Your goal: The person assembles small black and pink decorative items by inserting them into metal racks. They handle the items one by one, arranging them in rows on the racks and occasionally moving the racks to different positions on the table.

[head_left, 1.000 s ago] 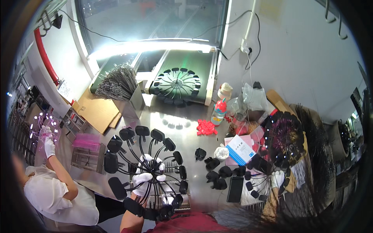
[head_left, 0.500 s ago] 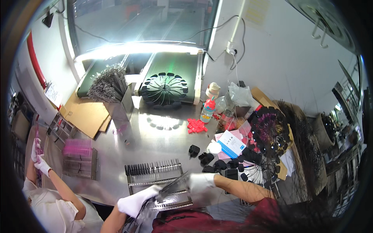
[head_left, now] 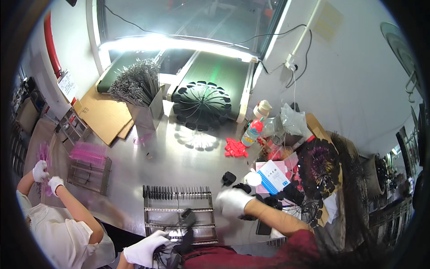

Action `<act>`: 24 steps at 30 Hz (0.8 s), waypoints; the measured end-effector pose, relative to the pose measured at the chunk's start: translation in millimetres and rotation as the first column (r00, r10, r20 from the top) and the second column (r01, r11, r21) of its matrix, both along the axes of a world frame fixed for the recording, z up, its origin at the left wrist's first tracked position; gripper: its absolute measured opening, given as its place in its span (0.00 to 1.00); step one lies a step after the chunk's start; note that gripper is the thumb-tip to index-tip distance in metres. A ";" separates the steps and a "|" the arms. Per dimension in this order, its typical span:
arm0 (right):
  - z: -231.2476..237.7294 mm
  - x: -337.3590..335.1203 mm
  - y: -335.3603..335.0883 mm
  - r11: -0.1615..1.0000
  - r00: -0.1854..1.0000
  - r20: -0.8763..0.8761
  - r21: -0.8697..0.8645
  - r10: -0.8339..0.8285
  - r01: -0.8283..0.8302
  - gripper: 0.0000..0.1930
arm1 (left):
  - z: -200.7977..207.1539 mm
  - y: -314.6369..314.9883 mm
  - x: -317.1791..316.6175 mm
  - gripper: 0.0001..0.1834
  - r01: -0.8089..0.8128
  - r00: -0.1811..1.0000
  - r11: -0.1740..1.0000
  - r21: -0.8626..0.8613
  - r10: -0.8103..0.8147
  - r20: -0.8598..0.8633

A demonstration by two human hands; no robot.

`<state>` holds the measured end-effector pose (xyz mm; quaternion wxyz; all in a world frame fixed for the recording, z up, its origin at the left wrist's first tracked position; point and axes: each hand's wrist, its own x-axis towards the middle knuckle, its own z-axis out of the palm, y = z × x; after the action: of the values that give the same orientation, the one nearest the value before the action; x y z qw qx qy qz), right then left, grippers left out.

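Observation:
My left hand (head_left: 145, 249), in a white glove, is closed around a bundle of thin black stems with flat dark tips (head_left: 188, 218) at the near edge of the table. The bundle overlaps the near side of a metal rack (head_left: 179, 209). Along the rack's far side stands a row of slim black pieces (head_left: 163, 193), thicker at the left and thinner toward the right. Just beyond the rack's right end is my right hand (head_left: 233, 202), also gloved in white. Motion smears its fingers, so anything in them cannot be made out.
Black clips (head_left: 229, 179), red pieces (head_left: 236, 148), a bottle (head_left: 252, 132) and a booklet (head_left: 273, 176) lie to the right. Behind are a metal bin of wires (head_left: 150, 114) and a conveyor (head_left: 235, 76) bearing a black fan-shaped bundle (head_left: 203, 101). A co-worker's gloved hands (head_left: 56, 184) hold purple strands at left.
My left hand has drawn down and left with the bundle. Dark stems stretched between my hands before; now my right hand is apart from them. The whole view has shifted slightly.

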<state>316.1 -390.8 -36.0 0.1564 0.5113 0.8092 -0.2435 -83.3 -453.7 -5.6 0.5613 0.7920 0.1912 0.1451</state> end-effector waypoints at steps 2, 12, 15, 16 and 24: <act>-30.2 34.7 31.3 0.941 0.975 0.005 0.264 -0.221 0.212 0.13 | -20.0 -16.6 -23.4 0.38 -0.168 0.986 0.977 -0.128 0.169 -0.004; -30.9 31.6 75.4 0.977 0.980 0.192 0.195 0.054 -0.091 0.47 | -19.5 -28.9 -3.0 0.40 -0.091 0.956 0.866 -0.493 0.214 0.200; 49.1 -33.5 45.4 0.871 0.842 -0.477 0.492 0.251 0.019 0.47 | -26.3 -2.5 27.5 0.40 0.119 0.939 0.814 -0.569 0.094 0.330; 80.0 -58.4 30.9 0.850 0.813 -0.491 0.527 0.312 -0.007 0.47 | -26.1 1.8 31.1 0.40 0.160 0.930 0.795 -0.585 0.077 0.359; 115.4 -60.8 -30.6 0.969 0.968 0.043 -0.046 0.245 -0.243 0.14 | -29.1 41.1 8.9 0.42 0.051 0.993 0.973 0.223 -0.073 0.095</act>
<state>255.3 -421.4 79.4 0.2152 0.4103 0.8569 -0.2261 -74.4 -412.6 -34.7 0.4833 0.8465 0.1201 0.1882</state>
